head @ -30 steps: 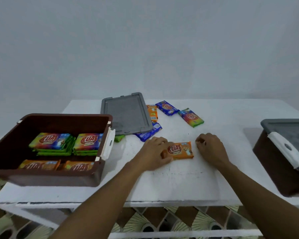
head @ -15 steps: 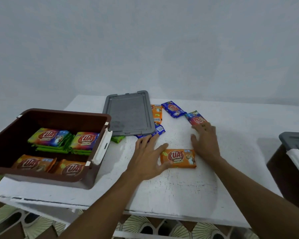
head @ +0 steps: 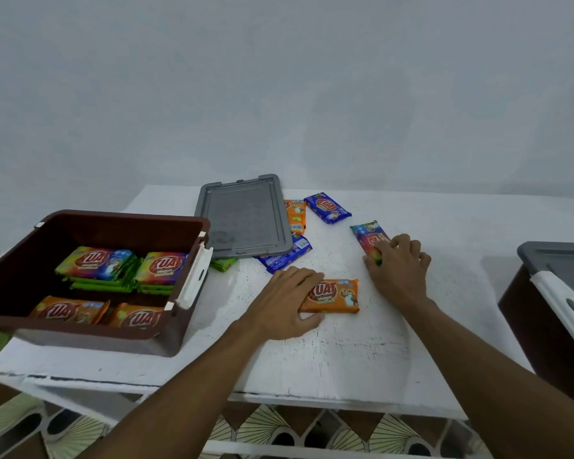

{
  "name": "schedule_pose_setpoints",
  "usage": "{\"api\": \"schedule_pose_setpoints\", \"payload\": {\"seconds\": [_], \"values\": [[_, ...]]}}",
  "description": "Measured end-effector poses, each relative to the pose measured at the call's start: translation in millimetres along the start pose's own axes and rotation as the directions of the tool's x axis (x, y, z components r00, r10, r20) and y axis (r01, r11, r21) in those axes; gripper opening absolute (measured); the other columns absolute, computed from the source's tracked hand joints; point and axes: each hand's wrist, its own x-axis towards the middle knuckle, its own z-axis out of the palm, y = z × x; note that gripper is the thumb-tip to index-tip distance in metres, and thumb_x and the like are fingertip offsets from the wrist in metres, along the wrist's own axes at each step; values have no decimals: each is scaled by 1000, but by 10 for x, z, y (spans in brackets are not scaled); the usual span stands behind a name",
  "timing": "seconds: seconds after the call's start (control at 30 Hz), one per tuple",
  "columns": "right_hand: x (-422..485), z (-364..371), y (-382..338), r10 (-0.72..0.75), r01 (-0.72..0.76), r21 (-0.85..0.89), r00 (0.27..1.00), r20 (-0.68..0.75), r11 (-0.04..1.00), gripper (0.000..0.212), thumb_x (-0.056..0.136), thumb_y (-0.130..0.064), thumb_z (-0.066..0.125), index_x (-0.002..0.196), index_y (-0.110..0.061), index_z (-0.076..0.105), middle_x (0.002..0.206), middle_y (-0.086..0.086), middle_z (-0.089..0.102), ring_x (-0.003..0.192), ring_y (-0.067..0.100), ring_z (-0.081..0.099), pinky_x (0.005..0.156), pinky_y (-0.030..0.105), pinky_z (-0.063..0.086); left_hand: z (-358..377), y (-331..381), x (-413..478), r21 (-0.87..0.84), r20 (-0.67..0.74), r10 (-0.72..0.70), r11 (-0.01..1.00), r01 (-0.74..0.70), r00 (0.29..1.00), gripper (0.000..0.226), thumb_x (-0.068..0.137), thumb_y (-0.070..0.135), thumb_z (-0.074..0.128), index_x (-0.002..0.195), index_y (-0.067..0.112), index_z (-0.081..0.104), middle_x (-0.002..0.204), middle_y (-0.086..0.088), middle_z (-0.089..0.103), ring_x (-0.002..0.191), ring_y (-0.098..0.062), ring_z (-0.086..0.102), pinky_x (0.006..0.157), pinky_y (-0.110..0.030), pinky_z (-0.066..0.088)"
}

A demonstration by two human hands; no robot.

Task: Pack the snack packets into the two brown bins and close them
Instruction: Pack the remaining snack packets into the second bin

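An orange snack packet (head: 337,296) lies on the white table (head: 345,352). My left hand (head: 284,303) grips its left end, fingers on top and thumb at its near edge. Farther right, my right hand (head: 400,270) curls its fingers and thumb round the near end of a rainbow-coloured packet (head: 367,235). The open brown bin (head: 123,220) at the left holds several packets, rainbow ones over green at the back and orange ones in front. A second brown bin (head: 537,323) at the right edge wears its grey lid (head: 564,263).
A loose grey lid (head: 242,217) lies behind the open bin. An orange packet (head: 295,215), a blue packet (head: 284,258) and a green packet (head: 224,264) stick out from under it. Another blue packet (head: 327,207) lies free behind. The table's front edge is near.
My right hand left the orange packet's side, reached back and right, and closed on the rainbow packet. My left hand spread briefly, then settled on the orange packet's left end again.
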Motion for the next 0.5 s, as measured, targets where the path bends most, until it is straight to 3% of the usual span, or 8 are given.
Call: {"api": "schedule_pose_setpoints", "payload": {"seconds": [0.07, 0.17, 0.3, 0.4, 0.5], "values": [[-44, -38, -2, -9, 8, 58, 1000, 22, 998, 54, 92, -46, 56, 134, -14, 49, 144, 13, 42, 130, 31, 38, 103, 48, 35, -40, 43, 27, 43, 41, 1, 999, -3, 999, 75, 87, 61, 55, 147, 23, 32, 142, 2, 43, 123, -11, 41, 106, -34, 39], [-88, -112, -49, 18, -29, 93, 993, 119, 995, 57, 85, -42, 67, 129, -13, 45, 130, 12, 55, 114, 27, 53, 89, 41, 50, -206, 144, 106, 84, 116, -29, 996, 19, 993, 81, 81, 55, 66, 146, 21, 32, 136, 2, 38, 115, -12, 47, 93, -32, 50], [-94, -306, -189, 242, -342, 260, 905, 349, 903, 90, 68, -34, 85, 137, -17, 30, 131, 13, 44, 117, 26, 51, 90, 40, 53, -551, 238, 184, 154, 60, 9, 988, -18, 998, 74, 72, 51, 74, 132, 24, 39, 122, 5, 45, 95, -9, 54, 77, -31, 55], [-81, -392, -244, 240, -383, 243, 853, 464, 891, 84, 68, -38, 84, 134, -14, 38, 126, 12, 49, 108, 23, 55, 87, 36, 54, -842, 257, 243, 145, 53, 8, 989, -15, 999, 72, 73, 51, 74, 129, 26, 38, 112, 5, 55, 90, -10, 56, 77, -30, 54], [-141, -551, -419, 195, -501, 520, 823, 533, 692, 77, 65, -24, 88, 126, -17, 40, 119, 11, 55, 104, 27, 60, 86, 41, 56, -1230, 138, 183, 151, 46, 64, 986, -70, 997, 76, 75, 53, 71, 136, 26, 35, 110, 7, 56, 89, -11, 53, 73, -28, 47]]}}
